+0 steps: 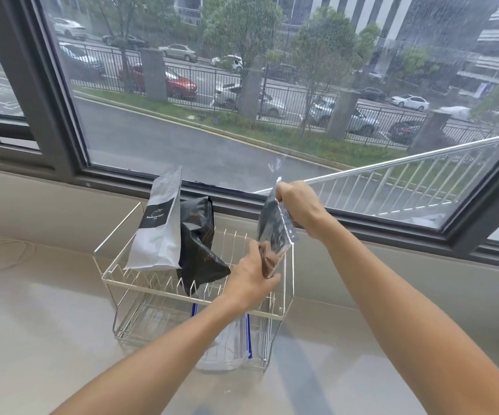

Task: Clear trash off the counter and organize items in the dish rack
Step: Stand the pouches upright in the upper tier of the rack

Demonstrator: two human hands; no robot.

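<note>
A two-tier wire dish rack (140, 283) stands on the counter under the window. In its upper tier a white coffee bag (158, 229) stands upright, with a crumpled black bag (200, 250) leaning beside it. Above the rack's right end I hold a clear zip pouch (273, 229) with dark contents. My right hand (297, 205) pinches its top edge. My left hand (251, 280) grips its bottom end, where brown powder shows. A clear plastic bag with blue strips (230, 348) lies in the lower tier, partly hidden by my left forearm.
The pale counter (47, 339) stretches left and right of the rack. A thin white cord (5, 253) lies at the far left. A low wall and a large window frame (392, 232) run behind the rack.
</note>
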